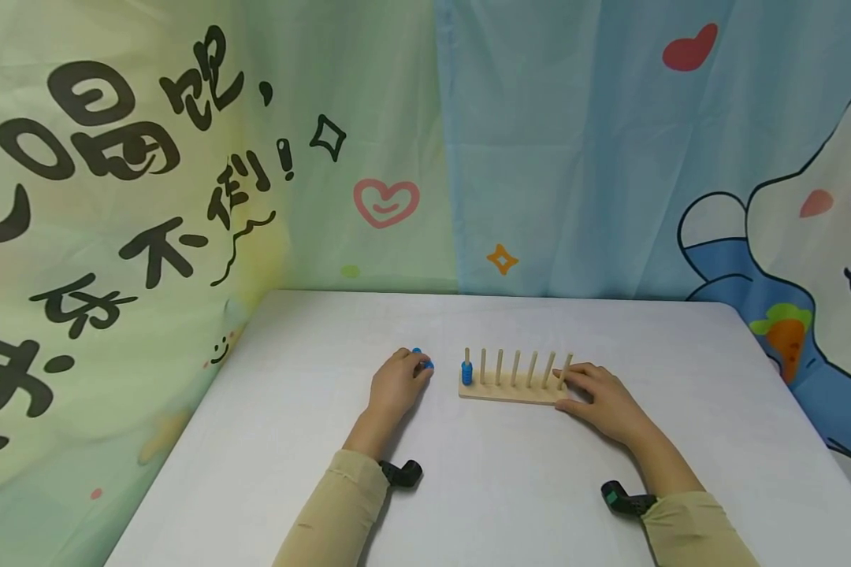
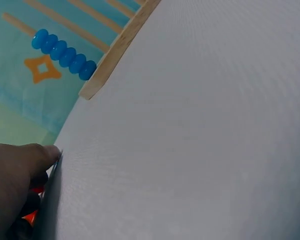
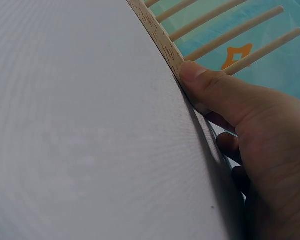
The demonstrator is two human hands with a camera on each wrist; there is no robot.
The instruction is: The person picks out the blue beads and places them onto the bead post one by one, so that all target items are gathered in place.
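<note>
In the head view a pale wooden peg board (image 1: 503,387) with several upright pegs stands on the table. Blue beads (image 1: 467,373) are stacked on its leftmost peg; the other pegs are bare. To the left of the board my left hand (image 1: 395,386) pinches a blue bead (image 1: 429,365) between thumb and fingertips. Another blue bit (image 1: 416,350) shows just beyond those fingers. Red-orange patches appear between the left fingers in the left wrist view, too hidden to identify. My right hand (image 1: 599,400) grips the board's right end, its thumb (image 3: 194,72) against the front edge.
The white table (image 1: 468,488) reaches back to a printed cloth backdrop (image 1: 539,157). A black wrist camera (image 1: 403,474) sits at the left cuff, another black camera (image 1: 626,500) at the right one.
</note>
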